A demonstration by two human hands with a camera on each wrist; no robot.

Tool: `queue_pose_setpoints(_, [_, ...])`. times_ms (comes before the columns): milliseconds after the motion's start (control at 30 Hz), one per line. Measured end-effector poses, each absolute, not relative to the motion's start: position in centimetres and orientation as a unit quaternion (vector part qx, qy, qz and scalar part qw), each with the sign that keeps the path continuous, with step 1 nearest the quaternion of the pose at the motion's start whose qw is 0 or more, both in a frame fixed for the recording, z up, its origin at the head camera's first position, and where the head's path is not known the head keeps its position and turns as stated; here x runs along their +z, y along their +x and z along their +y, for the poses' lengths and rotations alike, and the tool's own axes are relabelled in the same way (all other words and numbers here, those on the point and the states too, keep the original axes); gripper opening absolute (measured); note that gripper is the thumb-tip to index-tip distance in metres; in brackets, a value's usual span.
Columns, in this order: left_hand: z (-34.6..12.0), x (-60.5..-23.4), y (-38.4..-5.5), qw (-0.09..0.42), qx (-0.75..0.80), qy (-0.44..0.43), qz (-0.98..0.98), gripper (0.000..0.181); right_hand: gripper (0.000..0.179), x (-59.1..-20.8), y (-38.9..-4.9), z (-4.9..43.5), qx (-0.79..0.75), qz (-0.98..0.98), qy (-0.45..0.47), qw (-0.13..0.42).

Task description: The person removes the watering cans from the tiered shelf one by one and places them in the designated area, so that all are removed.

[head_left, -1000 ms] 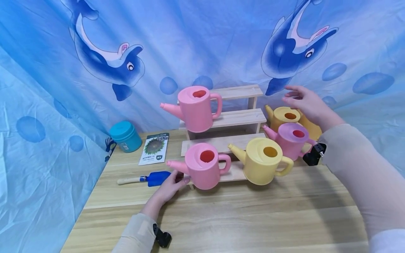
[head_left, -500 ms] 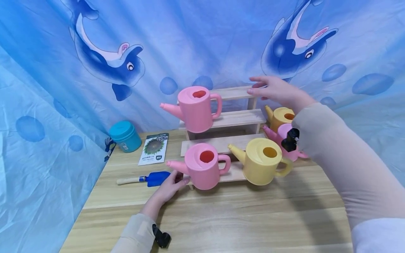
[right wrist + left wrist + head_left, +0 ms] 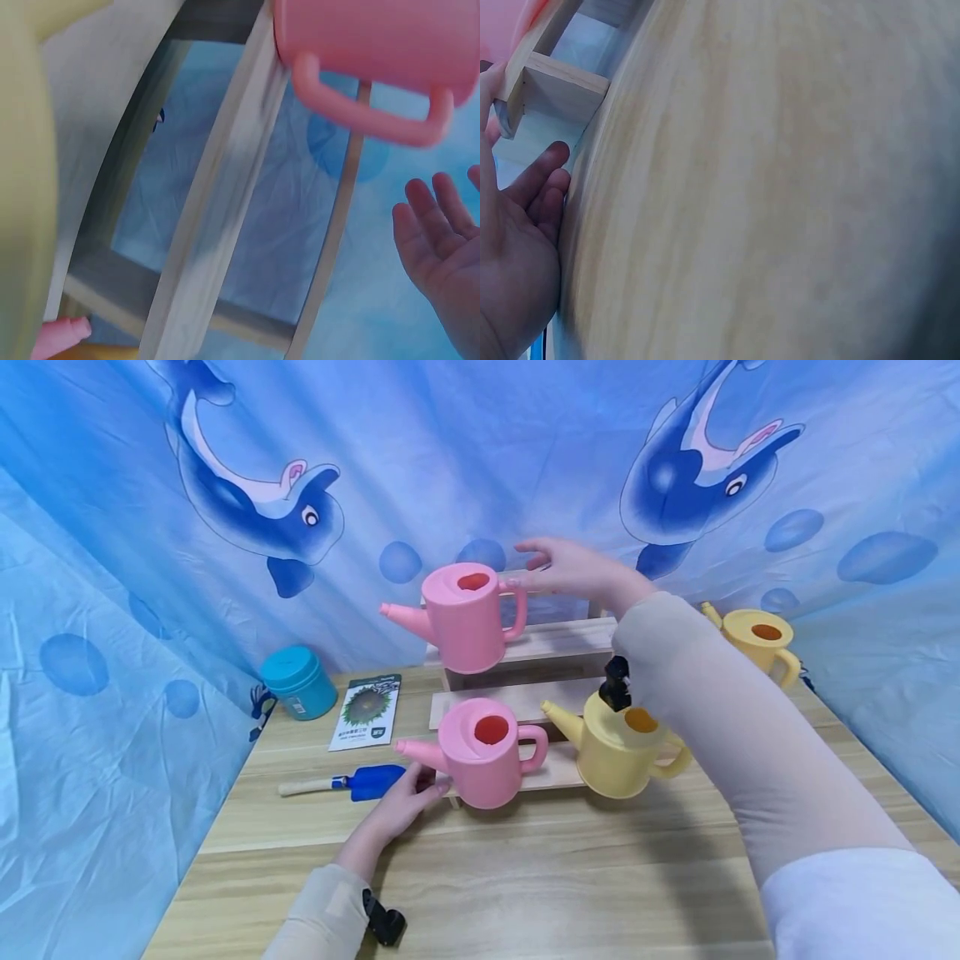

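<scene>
A stepped wooden stand point(image 3: 570, 642) carries a pink watering can point(image 3: 468, 627) on an upper tier. Lower down, another pink watering can point(image 3: 480, 764) and a pale yellow watering can point(image 3: 611, 756) stand on the front tier. My left hand point(image 3: 405, 797) grips the stand's front left end with thumb and forefinger; its other fingers curl loosely below, seen in the left wrist view. Behind the upper can's handle, my right hand point(image 3: 577, 572) hangs in the air with fingers spread and loosely bent. The right wrist view shows this hand apart from the handle point(image 3: 367, 120).
On the table's left lie a blue trowel point(image 3: 371, 783) and a seed packet point(image 3: 366, 712), with a teal tub point(image 3: 300, 683) behind. Another yellow watering can point(image 3: 757, 639) stands at the back right. My right sleeve hides part of that side; a pink spout point(image 3: 60, 336) shows there.
My right hand has swept left from above the cans at the right, across the stand's top, to the upper pink can. My left hand stays at the stand's corner.
</scene>
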State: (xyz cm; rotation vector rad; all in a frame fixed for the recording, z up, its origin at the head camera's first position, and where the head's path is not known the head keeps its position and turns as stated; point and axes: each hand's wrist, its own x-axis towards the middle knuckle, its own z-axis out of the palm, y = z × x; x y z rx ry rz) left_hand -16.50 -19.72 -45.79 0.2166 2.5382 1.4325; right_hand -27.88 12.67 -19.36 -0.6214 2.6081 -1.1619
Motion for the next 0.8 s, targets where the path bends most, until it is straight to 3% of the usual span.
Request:
queue_pose_setpoints(200, [-18.8, -42.6, -15.1, 0.130, 0.484, 0.074, 0.862, 0.063, 0.082, -19.6, -28.2, 10.4, -0.403, 0.879, -0.226, 0.117])
queue_pose_setpoints(467, [-18.9, -42.3, -15.1, 0.143, 0.479, 0.075, 0.863, 0.065, 0.080, -20.8, -28.9, 8.0, -0.420, 0.873, -0.233, 0.086])
queue_pose_setpoints(800, [-18.8, -42.4, -15.0, 0.128, 0.483, 0.077, 0.863, 0.061, 0.078, -21.5, -29.0, 8.3, -0.414, 0.879, -0.223, 0.079])
